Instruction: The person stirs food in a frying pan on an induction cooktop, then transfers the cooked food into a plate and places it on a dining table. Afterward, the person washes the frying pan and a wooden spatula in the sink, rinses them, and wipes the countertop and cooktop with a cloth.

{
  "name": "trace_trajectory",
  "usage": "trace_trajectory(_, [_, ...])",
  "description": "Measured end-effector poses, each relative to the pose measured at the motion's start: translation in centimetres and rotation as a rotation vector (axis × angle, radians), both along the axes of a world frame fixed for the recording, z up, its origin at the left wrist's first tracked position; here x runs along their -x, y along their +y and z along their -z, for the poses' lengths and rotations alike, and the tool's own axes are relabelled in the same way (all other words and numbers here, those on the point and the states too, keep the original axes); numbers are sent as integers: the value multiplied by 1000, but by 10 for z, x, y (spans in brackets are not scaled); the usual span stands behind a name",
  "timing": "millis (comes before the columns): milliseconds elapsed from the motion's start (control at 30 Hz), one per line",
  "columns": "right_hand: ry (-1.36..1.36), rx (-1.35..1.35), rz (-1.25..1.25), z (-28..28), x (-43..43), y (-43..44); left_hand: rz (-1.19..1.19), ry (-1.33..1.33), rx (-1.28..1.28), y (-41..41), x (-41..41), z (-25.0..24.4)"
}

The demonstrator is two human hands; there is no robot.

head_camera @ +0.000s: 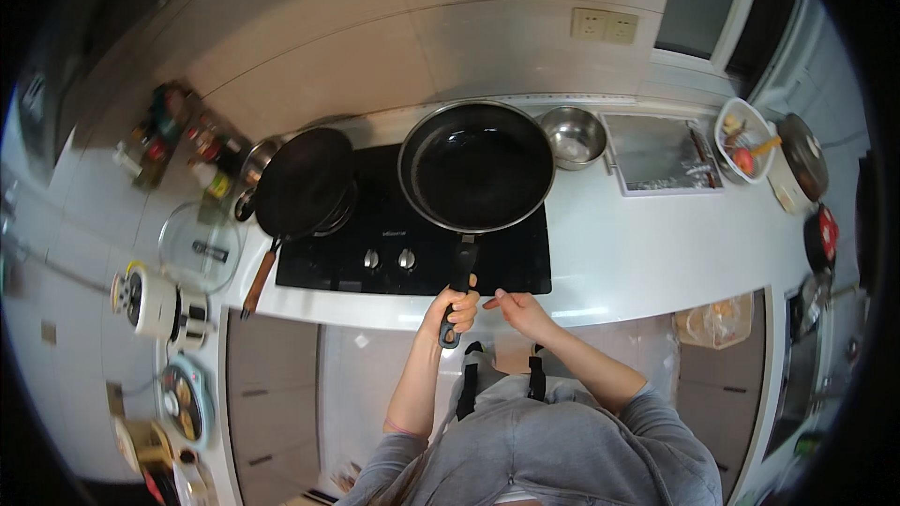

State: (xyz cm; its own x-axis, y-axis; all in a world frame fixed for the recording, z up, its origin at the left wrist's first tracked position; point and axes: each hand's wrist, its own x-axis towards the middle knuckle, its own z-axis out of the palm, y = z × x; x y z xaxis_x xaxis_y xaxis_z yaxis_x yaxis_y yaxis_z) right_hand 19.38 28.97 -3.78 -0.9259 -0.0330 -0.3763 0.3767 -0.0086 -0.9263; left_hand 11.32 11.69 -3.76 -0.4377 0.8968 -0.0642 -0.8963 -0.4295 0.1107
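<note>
A large black frying pan with a metal rim is over the right part of a black glass cooktop. My left hand is closed around the pan's black handle, near its looped end. Just right of the handle, my right hand is held with its fingers partly bent and nothing visible in it; it appears apart from the handle. On the left burner rests a second dark pan with a wooden handle pointing toward the front edge. Two control knobs show between the pans.
Right of the large pan stand a steel bowl, a flat tray and a white basket holding food. A glass lid, seasoning bottles and a cream-coloured appliance are at left. White counter extends right of the cooktop.
</note>
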Motion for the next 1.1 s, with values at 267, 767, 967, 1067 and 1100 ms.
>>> trace_trajectory(267, [-102, 19, 249, 9, 14, -50, 177, -85, -61, -21, 47, 27])
trace_trajectory(767, [-141, 56, 670, 13, -115, 25, -17, -2, 53, 1, 15, 63])
trace_trajectory(967, [-48, 123, 900, 30, -269, 100, -5, -242, 278, 53, -96, 85])
trace_trajectory(1067, [-65, 124, 1031, 27, -353, 139, 242, -154, 339, 126, -169, 78])
trace_trajectory(1100, [-70, 110, 1069, 24, -380, 154, 306, -137, 348, 158, -191, 72])
